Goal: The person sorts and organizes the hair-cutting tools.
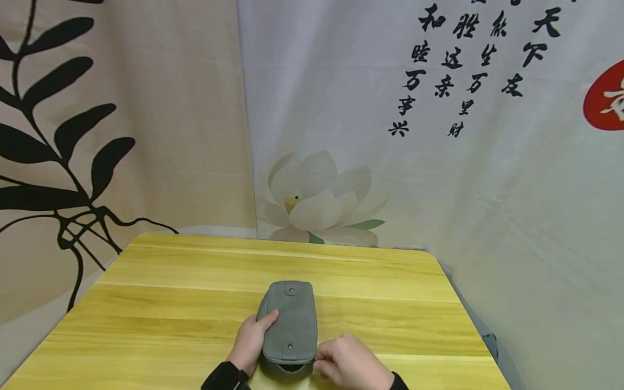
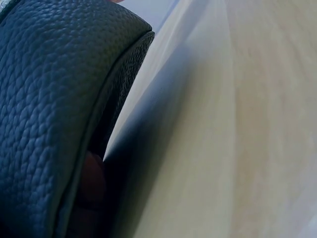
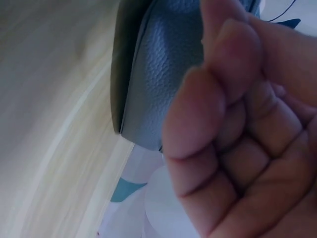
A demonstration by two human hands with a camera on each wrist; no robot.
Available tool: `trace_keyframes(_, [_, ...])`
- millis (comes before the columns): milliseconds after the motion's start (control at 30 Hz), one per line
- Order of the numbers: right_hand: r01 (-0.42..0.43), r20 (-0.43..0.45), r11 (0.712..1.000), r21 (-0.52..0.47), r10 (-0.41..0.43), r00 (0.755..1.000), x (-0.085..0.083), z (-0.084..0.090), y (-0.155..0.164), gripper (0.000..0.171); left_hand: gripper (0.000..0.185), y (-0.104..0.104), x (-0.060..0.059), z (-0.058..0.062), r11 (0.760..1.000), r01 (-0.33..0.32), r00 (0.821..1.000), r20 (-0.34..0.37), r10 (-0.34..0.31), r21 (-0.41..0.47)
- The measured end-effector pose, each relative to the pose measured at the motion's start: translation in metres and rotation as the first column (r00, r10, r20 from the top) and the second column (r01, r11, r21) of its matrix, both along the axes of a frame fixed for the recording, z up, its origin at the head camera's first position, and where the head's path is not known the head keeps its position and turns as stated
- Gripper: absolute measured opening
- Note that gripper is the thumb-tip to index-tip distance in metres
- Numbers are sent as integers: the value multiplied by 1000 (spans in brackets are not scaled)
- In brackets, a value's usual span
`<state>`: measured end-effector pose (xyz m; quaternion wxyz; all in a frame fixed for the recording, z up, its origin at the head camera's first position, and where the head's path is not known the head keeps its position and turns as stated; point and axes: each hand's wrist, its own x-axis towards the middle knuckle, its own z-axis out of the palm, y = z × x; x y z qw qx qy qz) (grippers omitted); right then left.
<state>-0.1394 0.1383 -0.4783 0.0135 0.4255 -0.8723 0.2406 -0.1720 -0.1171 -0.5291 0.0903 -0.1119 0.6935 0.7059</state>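
A grey pebbled-leather pouch (image 1: 292, 319), with a snap stud near each end of its top, is held slightly raised in front of me. My left hand (image 1: 248, 342) grips its left side, thumb over the top; in the left wrist view, fingers (image 2: 92, 181) show in shadow underneath. At the pouch's near end a dark gap opens below the top panel. My right hand (image 1: 352, 362) is at the near right corner, thumb and forefinger pinched together at the edge, the other fingers curled. I cannot tell what small part lies between those fingertips.
The pouch is over a yellow wood-grain table (image 1: 195, 292) with rounded far corners. Behind it hangs a pale cloth backdrop (image 1: 331, 119) printed with a lotus, dark leaves and black characters. The cloth continues along the table's right side.
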Motion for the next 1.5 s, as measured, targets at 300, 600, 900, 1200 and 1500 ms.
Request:
trace_keyframes(300, [78,281,996,53,-90,955,3,8,-9,24,69,4,2,-1,999,-45,999,5,45,14])
trace_keyframes(600, [136,5,978,158,-139,990,16,12,-24,29,69,5,2,-2,996,-90,996,20,90,1])
trace_keyframes(900, [220,-127,948,229,-195,972,20,6,-34,31,75,7,3,0,998,-62,998,28,62,-13])
trace_keyframes(1200, [376,-7,918,130,-378,926,19,-3,-36,28,74,11,7,7,1000,-22,1000,-13,22,-17])
trace_keyframes(1500, [336,-118,939,77,-326,938,18,-9,-36,31,79,20,11,3,994,-103,995,-10,104,31])
